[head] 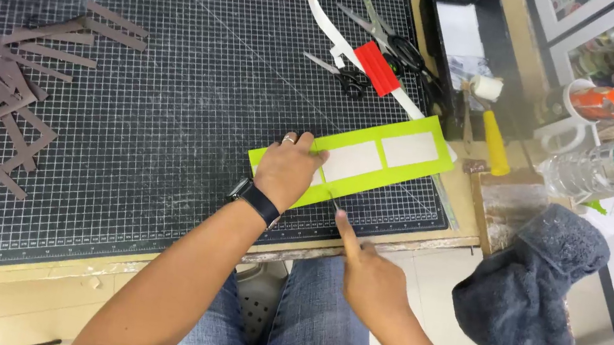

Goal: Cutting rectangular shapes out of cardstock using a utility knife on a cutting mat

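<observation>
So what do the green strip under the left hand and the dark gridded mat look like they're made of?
The green strip looks like matte card or thick paper: flat, crisp-edged, with pale rectangular windows. The gridded mat looks like a rubbery or vinyl cutting mat with a dull finish and printed white lines, though that's a guess.

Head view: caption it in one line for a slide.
Left hand presses a lime-green paper frame onto the grid cutting mat while the right hand trims its lower edge.

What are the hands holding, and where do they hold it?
The left hand presses flat on the left end of the green paper strip. The right hand holds a thin blade tool by its handle, mostly hidden.
</observation>
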